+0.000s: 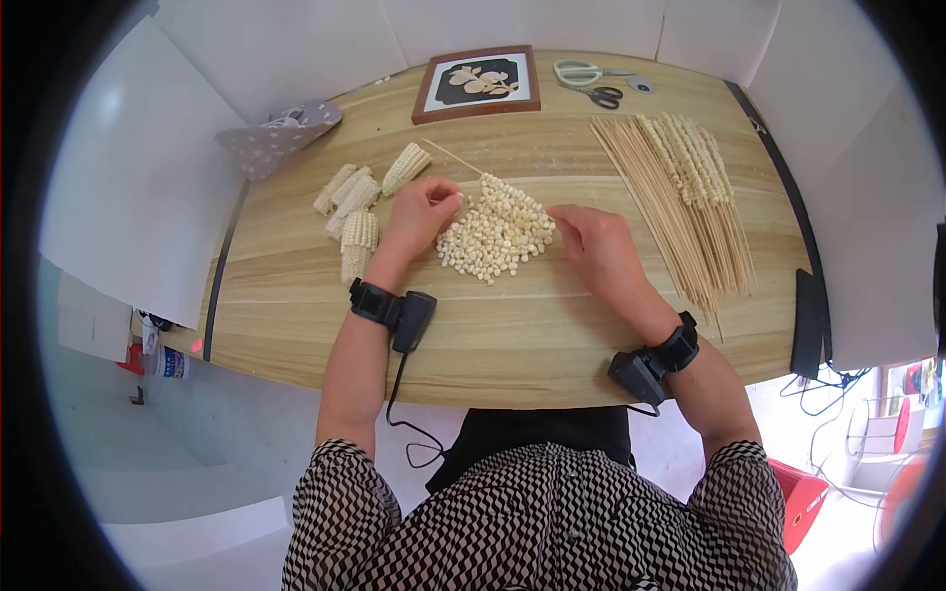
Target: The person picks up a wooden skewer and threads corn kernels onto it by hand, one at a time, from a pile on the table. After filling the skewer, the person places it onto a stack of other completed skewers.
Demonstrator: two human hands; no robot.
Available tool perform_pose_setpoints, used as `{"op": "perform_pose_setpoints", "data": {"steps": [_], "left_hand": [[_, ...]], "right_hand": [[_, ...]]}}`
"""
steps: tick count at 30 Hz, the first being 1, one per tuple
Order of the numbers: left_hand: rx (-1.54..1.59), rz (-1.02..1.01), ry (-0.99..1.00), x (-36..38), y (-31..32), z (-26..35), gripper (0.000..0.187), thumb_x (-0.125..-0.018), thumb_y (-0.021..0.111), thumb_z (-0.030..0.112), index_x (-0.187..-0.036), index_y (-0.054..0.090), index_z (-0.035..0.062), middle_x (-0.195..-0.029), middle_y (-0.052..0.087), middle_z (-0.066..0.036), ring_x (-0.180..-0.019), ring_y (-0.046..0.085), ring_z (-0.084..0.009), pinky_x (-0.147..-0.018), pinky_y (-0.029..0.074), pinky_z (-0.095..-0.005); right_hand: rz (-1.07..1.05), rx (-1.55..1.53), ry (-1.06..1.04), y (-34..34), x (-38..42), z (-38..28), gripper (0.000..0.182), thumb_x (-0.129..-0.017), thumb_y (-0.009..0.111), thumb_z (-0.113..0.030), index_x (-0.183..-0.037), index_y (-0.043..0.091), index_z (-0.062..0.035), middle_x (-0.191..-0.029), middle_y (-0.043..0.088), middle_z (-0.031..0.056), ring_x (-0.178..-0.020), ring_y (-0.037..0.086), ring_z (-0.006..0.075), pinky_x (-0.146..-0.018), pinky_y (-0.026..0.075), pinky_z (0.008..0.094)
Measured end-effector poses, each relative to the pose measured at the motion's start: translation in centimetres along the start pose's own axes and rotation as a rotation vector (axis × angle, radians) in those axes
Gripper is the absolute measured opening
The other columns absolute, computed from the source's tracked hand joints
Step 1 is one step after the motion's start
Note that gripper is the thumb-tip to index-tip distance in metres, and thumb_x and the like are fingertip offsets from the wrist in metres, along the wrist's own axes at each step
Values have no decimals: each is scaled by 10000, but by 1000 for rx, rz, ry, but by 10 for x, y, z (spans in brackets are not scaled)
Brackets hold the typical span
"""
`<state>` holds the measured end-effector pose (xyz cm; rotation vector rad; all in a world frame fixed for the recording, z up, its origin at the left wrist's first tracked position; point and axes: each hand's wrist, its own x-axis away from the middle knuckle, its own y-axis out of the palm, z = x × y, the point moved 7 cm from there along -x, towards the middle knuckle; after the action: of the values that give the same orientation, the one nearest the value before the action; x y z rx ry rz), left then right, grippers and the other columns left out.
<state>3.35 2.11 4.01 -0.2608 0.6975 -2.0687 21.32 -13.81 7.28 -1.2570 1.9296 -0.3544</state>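
Note:
A loose pile of pale corn kernels (488,241) lies on the table in front of me. At the pile's left edge my left hand (422,215) is closed in a pinch, with a small pale kernel (460,196) at its fingertips. A thin wooden skewer (451,156) slants across the top of the pile, its bare end pointing up and left. Kernels sit in a row along its lower part, partly merging with the pile. My right hand (594,241) pinches at the right end of that row, its fingertips closed on the skewer.
Corn cobs (360,231), some partly stripped, lie on the left. Many bare skewers (650,197) and several kernel-covered skewers (690,163) lie on the right. Behind are a framed picture (478,110), scissors (603,97) and green-handled shears (578,72). A grey cloth (281,138) lies back left.

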Motion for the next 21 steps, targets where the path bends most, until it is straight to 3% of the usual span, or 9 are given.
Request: {"op": "perform_pose_setpoints", "data": {"steps": [2,8,11,14,21], "left_hand": [[206,174,-7,-3,-11,-3,126,-824,646,62,-924,654,-13,-790,659,-31,-715,607,-80,-631,470,-211],[663,347,-5,-10,-28,-29,167,-864,630,47,-1011,636,-32,-829,663,-49,-744,610,-91,-654,478,-191],[772,455,-35,-9,-33,-37,190,-881,614,31,-1055,619,-44,-843,663,-68,-762,615,-95,-664,491,-191],[784,509,-33,-9,-37,-42,202,-891,588,1,-1080,598,-68,-912,648,-99,-767,615,-135,-686,511,-208],[754,542,10,-9,-43,-42,198,-874,617,20,-1054,595,-62,-855,658,-87,-715,626,-108,-645,500,-186]], "right_hand": [[4,2,-6,0,0,0,148,-852,581,-46,-968,656,5,-854,651,204,-771,633,363,-676,505,381],[-17,-4,-23,2,1,-1,151,-844,584,-37,-970,655,4,-844,649,206,-771,633,365,-674,504,378],[-32,-64,-47,5,3,-2,167,-832,570,-50,-977,646,-20,-775,629,205,-735,607,385,-659,487,445],[-47,-71,-66,7,3,-3,174,-825,569,-39,-979,647,-17,-774,628,210,-736,609,388,-659,490,442],[-83,-62,-59,9,3,-4,175,-819,565,-27,-971,650,-9,-789,633,216,-745,614,387,-669,494,441]]}}
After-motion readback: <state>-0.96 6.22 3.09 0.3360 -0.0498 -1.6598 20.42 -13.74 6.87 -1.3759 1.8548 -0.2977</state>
